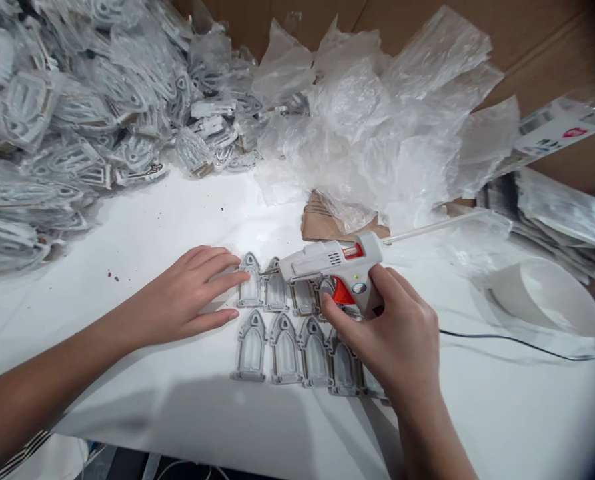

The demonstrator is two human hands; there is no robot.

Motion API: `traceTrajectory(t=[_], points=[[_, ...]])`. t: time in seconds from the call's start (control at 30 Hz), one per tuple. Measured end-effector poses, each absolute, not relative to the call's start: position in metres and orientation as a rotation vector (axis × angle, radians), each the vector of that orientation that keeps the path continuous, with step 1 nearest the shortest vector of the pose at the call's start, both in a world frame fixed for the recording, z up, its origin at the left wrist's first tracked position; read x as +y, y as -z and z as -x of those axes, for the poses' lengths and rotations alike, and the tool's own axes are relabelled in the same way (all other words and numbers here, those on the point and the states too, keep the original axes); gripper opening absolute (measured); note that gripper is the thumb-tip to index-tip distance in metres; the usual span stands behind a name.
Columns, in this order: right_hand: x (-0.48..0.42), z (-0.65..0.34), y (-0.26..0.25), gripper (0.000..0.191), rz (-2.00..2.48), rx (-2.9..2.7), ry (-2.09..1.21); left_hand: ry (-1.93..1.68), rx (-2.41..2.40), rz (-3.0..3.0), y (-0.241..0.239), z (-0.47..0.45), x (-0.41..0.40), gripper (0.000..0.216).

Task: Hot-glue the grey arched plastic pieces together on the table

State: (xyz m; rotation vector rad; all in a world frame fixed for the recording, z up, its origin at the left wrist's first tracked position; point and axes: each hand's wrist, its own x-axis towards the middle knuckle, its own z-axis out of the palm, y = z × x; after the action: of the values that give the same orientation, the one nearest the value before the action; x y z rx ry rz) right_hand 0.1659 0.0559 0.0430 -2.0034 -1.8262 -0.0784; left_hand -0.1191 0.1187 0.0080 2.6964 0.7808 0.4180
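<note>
My right hand [402, 327] is wrapped round the handle of a white hot glue gun [310, 262] with a red trigger. A clear glue stick [432, 229] juts from its back end. The metal nozzle points left, close to the top of a grey arch-shaped piece [250, 287] at the left end of the upper row. My left hand [187, 293] has its fingers stretched out, the fingertips at that piece's left edge. Below lies a second row of matching arch pieces [251, 350]. The gun and my right hand hide parts of both rows.
Bagged grey pieces [102, 100] are heaped at the back left. Crumpled clear plastic bags [367, 127] pile up at the back centre, above a brown cardboard piece [317, 220]. A white cup [552, 297] lies on its side at right, near a black cord [507, 339].
</note>
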Motion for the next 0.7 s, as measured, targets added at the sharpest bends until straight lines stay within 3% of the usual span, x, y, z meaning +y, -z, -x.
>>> traceTrajectory(t=[0.7], points=[[0.0541,-0.1697,-0.0433,0.035,1.962,-1.883,0.017,-0.428,0.774,-2.677,-0.0066,0.1201,0.1193,0.04]])
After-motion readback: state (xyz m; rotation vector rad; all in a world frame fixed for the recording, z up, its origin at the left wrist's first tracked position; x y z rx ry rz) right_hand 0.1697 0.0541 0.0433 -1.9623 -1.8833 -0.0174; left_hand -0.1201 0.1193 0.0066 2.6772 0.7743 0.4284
